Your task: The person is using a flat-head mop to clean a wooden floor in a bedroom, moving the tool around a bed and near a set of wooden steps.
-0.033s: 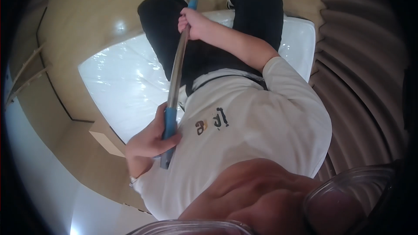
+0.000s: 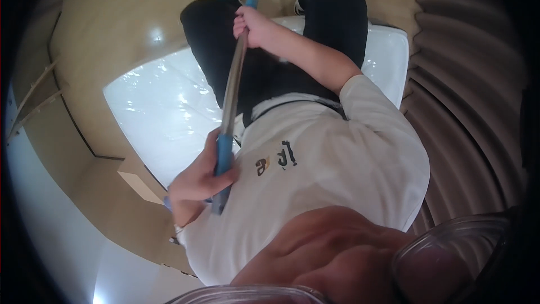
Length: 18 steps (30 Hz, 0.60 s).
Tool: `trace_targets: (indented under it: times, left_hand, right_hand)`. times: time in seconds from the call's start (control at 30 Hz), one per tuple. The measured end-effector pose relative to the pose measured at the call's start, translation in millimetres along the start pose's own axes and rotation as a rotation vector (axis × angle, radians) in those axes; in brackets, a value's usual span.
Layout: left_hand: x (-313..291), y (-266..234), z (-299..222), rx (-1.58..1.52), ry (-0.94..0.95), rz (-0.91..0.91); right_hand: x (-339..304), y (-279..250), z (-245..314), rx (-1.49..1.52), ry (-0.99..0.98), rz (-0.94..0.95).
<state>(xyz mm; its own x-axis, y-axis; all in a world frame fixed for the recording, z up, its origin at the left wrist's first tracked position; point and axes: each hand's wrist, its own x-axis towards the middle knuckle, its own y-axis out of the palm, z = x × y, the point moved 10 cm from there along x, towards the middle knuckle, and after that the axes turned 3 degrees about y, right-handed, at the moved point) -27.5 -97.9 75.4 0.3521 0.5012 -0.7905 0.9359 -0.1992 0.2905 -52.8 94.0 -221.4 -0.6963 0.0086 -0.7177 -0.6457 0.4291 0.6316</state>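
A long metal pole [image 2: 232, 87] with blue sleeves slants across my front, its far part leaving the top of the picture. My left hand [image 2: 197, 177] is closed round the blue sleeve [image 2: 223, 155] close to the pole's near end, the thumb lying across it. Farther up, the fingers of my right hand [image 2: 256, 27] wrap the bare metal just below a second blue sleeve [image 2: 251, 1]. What is at the pole's far end lies outside the view.
Beneath my black-trousered legs [image 2: 332, 22] is a white, plastic-covered pad [image 2: 163, 101] like a mattress. A pleated brown curtain [image 2: 467, 79] hangs along the right. Wood-toned flooring [image 2: 112, 17] stretches ahead; a pale box-like block [image 2: 142, 186] stands at the left.
The pole and both hands have shifted slightly to the right; the right hand and the pole's near end are also a little farther forward. Both grips stay the same.
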Motion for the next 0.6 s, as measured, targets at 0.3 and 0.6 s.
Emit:
trace_targets:
  times: [0.3, 0.6]
  left_hand:
    - [274, -114, -146, 0.167, 0.442, -0.257]
    - [249, -150, -299, -0.914, 0.326, 0.101]
  right_hand:
    - [73, 60, 332, -0.258, -0.345, -0.027]
    - [-14, 97, 470, -0.412, -0.69, -0.368]
